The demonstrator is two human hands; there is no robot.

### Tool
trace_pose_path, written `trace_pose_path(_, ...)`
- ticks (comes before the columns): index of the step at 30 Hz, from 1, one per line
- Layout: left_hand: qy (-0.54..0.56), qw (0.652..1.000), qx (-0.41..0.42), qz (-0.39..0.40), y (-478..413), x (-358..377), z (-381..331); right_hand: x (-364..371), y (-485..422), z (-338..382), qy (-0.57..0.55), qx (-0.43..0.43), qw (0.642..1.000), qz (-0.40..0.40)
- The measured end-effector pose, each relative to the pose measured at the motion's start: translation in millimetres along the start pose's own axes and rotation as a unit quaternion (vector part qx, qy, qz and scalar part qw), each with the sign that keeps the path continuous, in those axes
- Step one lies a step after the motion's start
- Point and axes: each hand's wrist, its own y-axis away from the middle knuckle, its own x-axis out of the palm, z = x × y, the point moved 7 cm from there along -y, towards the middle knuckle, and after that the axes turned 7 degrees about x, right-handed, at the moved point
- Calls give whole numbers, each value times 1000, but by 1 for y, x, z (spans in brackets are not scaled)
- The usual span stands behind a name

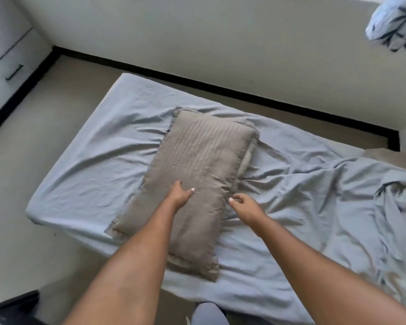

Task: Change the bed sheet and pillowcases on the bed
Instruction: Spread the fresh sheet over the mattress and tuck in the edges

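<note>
Head view, looking down. Pressing the left grip [181, 195] flat onto a long taupe fabric pillow with a fine striped weave [197, 160], fingers released and spread, landing just nearer than the pillow's middle. Pinching the pillow's flat stitched border on its right side with the right grip [244, 204], thumb and curled fingers clenching that edge and puckering the cloth there. Lying slantwise, plump and rectangular, reaching out beyond both grips toward the far wall, on a wrinkled pale blue-grey bed sheet [302, 184]. Covering a low bed [80, 238] set on a beige floor [45, 137]. Bunching into deep soft folds at the sheet's right end, just beside a taupe cloth corner [389, 158]. Taking in, at top right, a white cloth bundle with dark markings [394, 24]; at far left, a white drawer unit with a dark handle [7, 57]; along the foot of the off-white wall [197, 31], a black skirting board [220, 87].
</note>
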Motion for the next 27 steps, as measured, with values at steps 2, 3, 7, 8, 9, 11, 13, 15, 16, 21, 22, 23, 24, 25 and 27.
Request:
trace_pose_path(2,-48,999,7,23,11,29,-11,-7,9,-9,48,-7,999,-3)
trace_pose_path(3,-72,997,16,33,17,41,-18,-11,12,-13,70,-7,997,-5)
trace_pose_path(7,-156,981,69,89,52,121,-72,-63,25,-70,77,8,996,-51)
trace_pose_path(8,-166,979,74,95,58,131,-78,-69,26,-78,72,6,996,-57)
trace_pose_path(9,-174,974,94,108,70,159,-97,-92,30,-101,57,18,995,-77)
trace_pose_path(11,-193,962,137,134,103,220,-135,-141,38,-159,32,45,991,-123)
trace_pose_path(13,-200,951,170,163,134,271,-165,-184,44,-214,18,77,983,-167)
trace_pose_path(15,-200,940,196,193,172,335,-198,-235,53,-289,-12,126,969,-211)
trace_pose_path(16,-204,934,205,211,192,372,-215,-263,58,-334,-39,154,961,-228)
trace_pose_path(21,-225,911,218,269,267,513,-268,-360,67,-508,-170,269,908,-272)
trace_pose_path(22,-225,907,218,281,277,537,-275,-374,67,-534,-184,285,900,-274)
trace_pose_path(23,-232,902,217,294,285,557,-280,-384,64,-557,-193,294,893,-280)
trace_pose_path(24,-236,896,216,307,291,584,-285,-396,60,-583,-202,304,888,-280)
trace_pose_path(25,-237,895,216,309,293,601,-291,-407,56,-596,-209,304,884,-286)
trace_pose_path(27,-255,892,215,306,289,633,-295,-422,40,-623,-227,300,879,-292)
